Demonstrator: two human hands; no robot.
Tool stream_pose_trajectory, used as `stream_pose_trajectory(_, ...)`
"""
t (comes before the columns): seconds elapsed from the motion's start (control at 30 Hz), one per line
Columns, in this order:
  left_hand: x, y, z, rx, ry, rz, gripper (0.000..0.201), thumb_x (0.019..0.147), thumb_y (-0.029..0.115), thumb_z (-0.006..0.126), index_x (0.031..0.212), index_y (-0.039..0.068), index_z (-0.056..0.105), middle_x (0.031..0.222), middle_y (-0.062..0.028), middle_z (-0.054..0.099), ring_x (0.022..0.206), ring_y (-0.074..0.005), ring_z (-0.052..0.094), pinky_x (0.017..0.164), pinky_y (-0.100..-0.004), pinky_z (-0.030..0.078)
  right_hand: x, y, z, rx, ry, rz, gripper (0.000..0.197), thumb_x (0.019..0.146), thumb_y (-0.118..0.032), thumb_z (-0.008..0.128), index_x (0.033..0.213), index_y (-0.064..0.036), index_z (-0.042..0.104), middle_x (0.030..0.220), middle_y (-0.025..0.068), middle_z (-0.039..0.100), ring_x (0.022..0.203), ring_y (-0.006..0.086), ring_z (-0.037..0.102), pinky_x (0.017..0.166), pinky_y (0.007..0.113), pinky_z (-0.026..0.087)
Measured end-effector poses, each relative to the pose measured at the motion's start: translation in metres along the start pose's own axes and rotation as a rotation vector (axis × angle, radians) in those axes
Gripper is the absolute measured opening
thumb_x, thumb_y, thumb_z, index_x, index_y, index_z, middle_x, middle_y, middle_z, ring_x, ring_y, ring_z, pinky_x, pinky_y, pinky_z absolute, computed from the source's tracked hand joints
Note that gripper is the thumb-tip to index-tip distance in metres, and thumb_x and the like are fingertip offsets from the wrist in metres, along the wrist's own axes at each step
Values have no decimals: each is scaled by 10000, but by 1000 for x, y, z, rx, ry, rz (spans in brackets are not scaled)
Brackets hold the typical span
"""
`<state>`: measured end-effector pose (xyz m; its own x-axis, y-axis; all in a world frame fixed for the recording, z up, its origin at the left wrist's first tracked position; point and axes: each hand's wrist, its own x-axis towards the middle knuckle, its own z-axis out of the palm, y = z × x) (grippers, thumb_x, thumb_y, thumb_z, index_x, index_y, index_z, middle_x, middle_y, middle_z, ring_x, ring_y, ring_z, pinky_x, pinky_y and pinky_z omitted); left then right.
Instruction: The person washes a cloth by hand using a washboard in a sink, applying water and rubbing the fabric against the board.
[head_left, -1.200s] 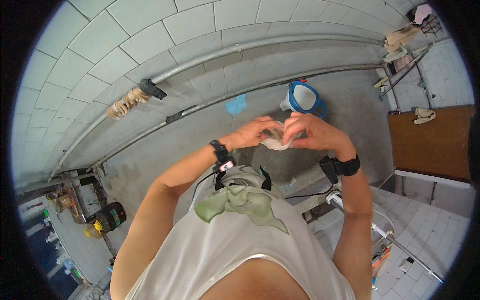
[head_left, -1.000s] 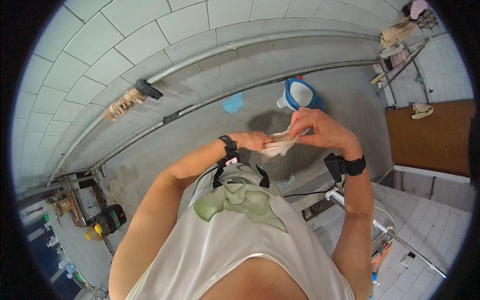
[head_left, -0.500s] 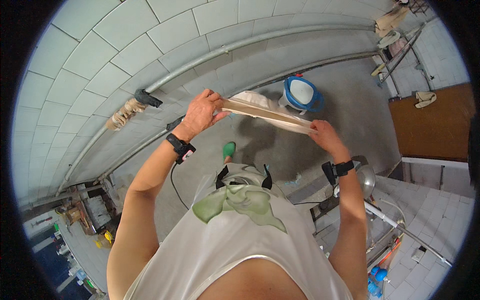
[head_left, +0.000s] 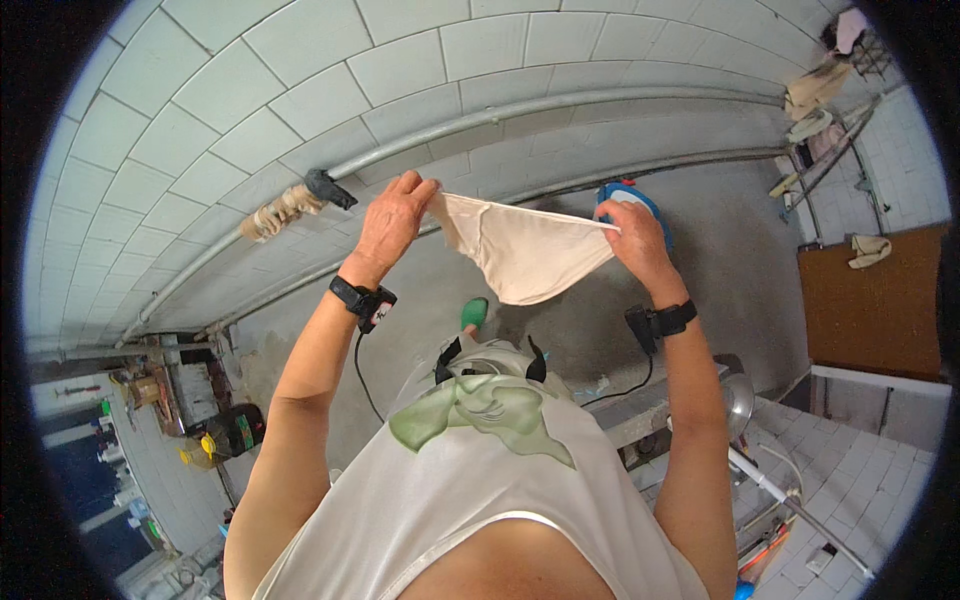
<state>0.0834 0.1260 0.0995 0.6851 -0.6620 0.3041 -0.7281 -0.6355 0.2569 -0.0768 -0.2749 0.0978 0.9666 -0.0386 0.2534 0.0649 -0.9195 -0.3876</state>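
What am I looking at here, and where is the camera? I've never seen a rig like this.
There is no robot: these are a person's bare hands, seen by a wide fisheye camera worn on the head and looking down, so straight edges bend. A black device is strapped to each wrist. The left hand and right hand pinch opposite ends of a pale beige garment, apparently briefs, its upper edge pulled taut in the air. Below, on the grey floor, are a green shoe and, partly hidden by the right hand, a blue-and-white container.
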Motion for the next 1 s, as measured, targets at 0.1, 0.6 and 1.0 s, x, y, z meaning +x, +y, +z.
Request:
stream_pose_trajectory(0.1, -11, -12, -8, -108, -121, -11, 355, 911, -56, 635, 1207, 114, 735, 1047, -113, 619, 1050, -339, 661, 871, -444, 574, 18, -12, 7, 65, -315, 12, 240, 968, -261, 766, 1101, -62, 747, 1122, 199, 748, 1084, 412, 693, 916, 518, 546)
stream_pose_trajectory(0.6, -40, -70, 1, -624, -240, -103, 514, 853, -237, 554, 1139, 110, 802, 1015, -82, 617, 991, -289, 655, 926, -398, 545, 68, -2, 106, 249, -812, -56, 202, 928, -159, 712, 1080, -79, 819, 994, 149, 814, 941, 335, 784, 834, 424, 597)
stream_pose_trajectory(1.0, -65, -106, -16, -486, -305, -245, 136, 920, 158, 744, 1010, 56, 745, 1283, -123, 650, 1172, -345, 664, 966, -446, 552, 105, 64, 161, 512, -75, 634, 232, 1078, -167, 579, 907, -26, 644, 734, 46, 601, 622, 145, 616, 565, 358, 505)
